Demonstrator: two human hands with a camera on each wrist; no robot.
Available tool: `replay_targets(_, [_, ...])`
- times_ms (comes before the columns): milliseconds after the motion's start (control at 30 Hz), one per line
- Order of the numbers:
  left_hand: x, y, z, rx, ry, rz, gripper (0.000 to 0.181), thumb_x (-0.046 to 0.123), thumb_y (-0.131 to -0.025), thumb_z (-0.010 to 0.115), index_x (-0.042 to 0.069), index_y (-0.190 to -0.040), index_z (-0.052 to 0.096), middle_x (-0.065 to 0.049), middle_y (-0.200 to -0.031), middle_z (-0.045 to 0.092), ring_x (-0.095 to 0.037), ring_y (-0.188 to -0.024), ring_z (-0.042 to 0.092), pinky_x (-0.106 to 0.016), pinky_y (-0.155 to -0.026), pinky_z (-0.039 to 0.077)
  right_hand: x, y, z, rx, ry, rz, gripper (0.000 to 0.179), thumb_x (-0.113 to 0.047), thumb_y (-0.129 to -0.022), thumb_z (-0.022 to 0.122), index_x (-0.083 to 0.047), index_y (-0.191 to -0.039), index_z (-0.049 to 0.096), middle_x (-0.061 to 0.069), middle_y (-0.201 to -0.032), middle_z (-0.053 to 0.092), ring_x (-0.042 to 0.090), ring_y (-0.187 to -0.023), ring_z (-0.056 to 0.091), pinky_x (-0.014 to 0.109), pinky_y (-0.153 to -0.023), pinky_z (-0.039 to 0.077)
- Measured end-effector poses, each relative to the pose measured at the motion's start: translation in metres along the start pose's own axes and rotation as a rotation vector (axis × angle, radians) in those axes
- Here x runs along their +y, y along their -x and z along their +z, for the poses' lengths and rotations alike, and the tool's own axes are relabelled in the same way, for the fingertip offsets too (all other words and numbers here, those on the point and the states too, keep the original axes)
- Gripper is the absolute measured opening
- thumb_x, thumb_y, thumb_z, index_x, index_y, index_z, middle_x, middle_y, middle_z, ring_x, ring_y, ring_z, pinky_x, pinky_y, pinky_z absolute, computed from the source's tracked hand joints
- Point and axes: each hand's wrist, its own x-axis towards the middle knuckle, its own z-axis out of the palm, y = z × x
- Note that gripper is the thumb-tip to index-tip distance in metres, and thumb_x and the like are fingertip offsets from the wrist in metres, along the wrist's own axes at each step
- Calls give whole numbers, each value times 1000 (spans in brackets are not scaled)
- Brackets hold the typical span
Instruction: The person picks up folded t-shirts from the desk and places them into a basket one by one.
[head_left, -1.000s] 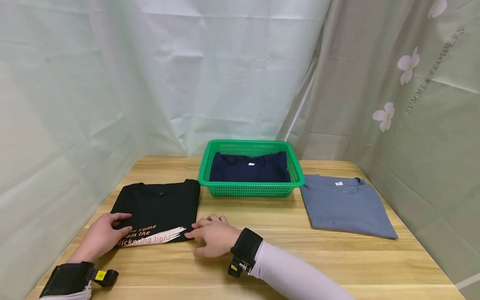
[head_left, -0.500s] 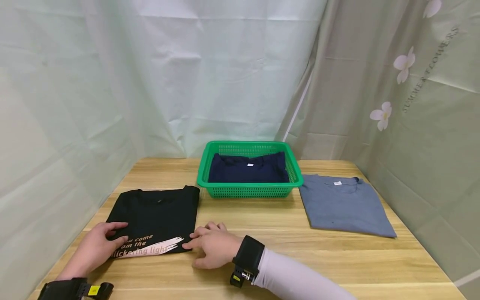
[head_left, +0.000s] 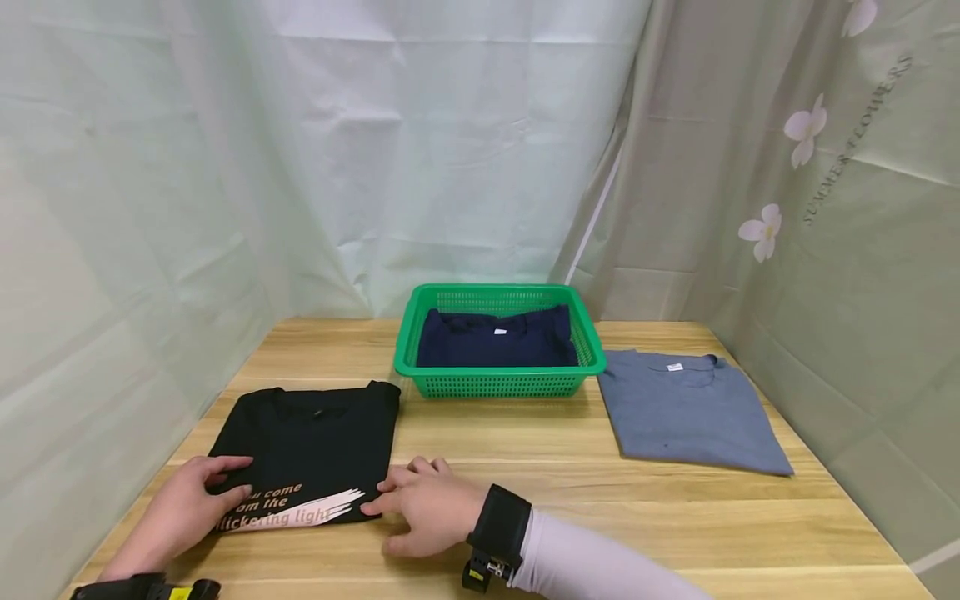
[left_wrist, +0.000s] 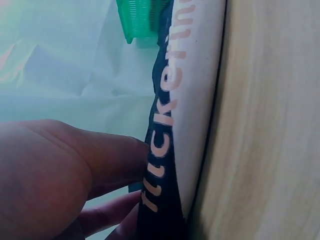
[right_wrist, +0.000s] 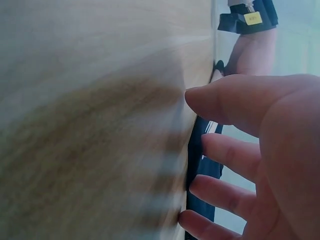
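A folded black T-shirt (head_left: pixel 322 442) lies flat at the left of the table, with tan lettering and a white brush-stroke print along its near edge. My left hand (head_left: pixel 183 508) rests on the shirt's left side, its thumb and index fingertip on the cloth. In the left wrist view the thumb (left_wrist: pixel 117 157) touches the fabric beside the lettering. My right hand (head_left: pixel 431 508) has its fingertips at the shirt's near right corner. Its fingers (right_wrist: pixel 225 195) are spread and loosely bent in the right wrist view, with the thumb apart from the cloth.
A green plastic basket (head_left: pixel 498 385) stands at the back middle, holding a folded navy shirt (head_left: pixel 495 342). To its right lies a folded grey-blue T-shirt (head_left: pixel 690 417). Curtains (head_left: pixel 465 150) hang behind and on both sides of the wooden table (head_left: pixel 600 508).
The black T-shirt has slid toward the table's near side, with both hands moving along on it. The basket and the grey-blue T-shirt stay in place.
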Motion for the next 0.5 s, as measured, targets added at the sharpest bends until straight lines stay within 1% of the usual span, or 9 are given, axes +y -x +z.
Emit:
replay_targets(67, [-1, 0, -1, -7, 6, 3, 50, 15, -97, 81, -12, -136, 67, -37, -121, 66, -60, -115, 63, -73, -96, 53, 0, 0, 1, 4, -3, -6, 53, -53, -102, 72, -49, -154, 60, -19, -152, 56, 8, -130, 47, 27, -96, 35])
replay_targets(133, [-3, 0, -4, -27, 17, -6, 49, 18, -99, 80, -11, -136, 67, -40, -127, 65, -59, -115, 64, -70, -95, 55, 1, -1, 1, 8, -42, -6, 52, -52, -101, 73, -49, -152, 63, -18, -150, 57, 7, -129, 47, 26, -95, 35])
replay_targets(200, [-4, -3, -7, -53, 40, -22, 49, 23, -104, 76, -12, -137, 67, -43, -133, 63, -58, -118, 64, -68, -95, 57, 3, -4, 0, 8, -124, 2, 49, -50, -101, 74, -45, -149, 67, -17, -148, 58, 7, -128, 47, 25, -94, 35])
replay_targets(267, [-5, -6, -10, -79, 70, -57, 51, 29, -109, 69, -12, -138, 66, -44, -139, 61, -57, -119, 64, -65, -95, 58, 6, -8, 0, 20, -232, 28, 46, -46, -101, 75, -39, -146, 71, -14, -143, 60, 5, -127, 49, 23, -97, 37])
replay_targets(300, [-5, -8, -12, -87, 86, -73, 51, 31, -111, 66, -13, -138, 65, -44, -140, 60, -57, -120, 64, -64, -95, 58, 7, -11, 0, 34, -305, 53, 45, -43, -102, 75, -34, -145, 72, -12, -139, 62, 4, -125, 51, 21, -98, 39])
replay_targets(367, [-6, -13, -16, -98, 113, -103, 54, 33, -114, 59, -15, -139, 63, -44, -142, 59, -57, -122, 62, -65, -98, 57, 10, -18, 0, 76, -468, 137, 47, -37, -101, 76, -23, -145, 71, -6, -133, 65, 5, -120, 55, 21, -101, 44])
replay_targets(433, [-5, -18, -20, -99, 125, -136, 56, 34, -115, 56, -16, -140, 60, -45, -142, 58, -57, -121, 61, -66, -100, 56, 13, -26, 1, 147, -656, 254, 53, -31, -99, 77, -11, -148, 67, 0, -129, 68, 6, -114, 60, 22, -101, 50])
replay_targets(500, [-6, -22, -22, -97, 126, -161, 59, 34, -115, 54, -19, -141, 56, -47, -142, 56, -58, -121, 59, -68, -102, 53, 15, -33, 1, 227, -882, 381, 61, -24, -97, 77, 0, -151, 60, 8, -125, 69, 10, -103, 63, 25, -94, 55])
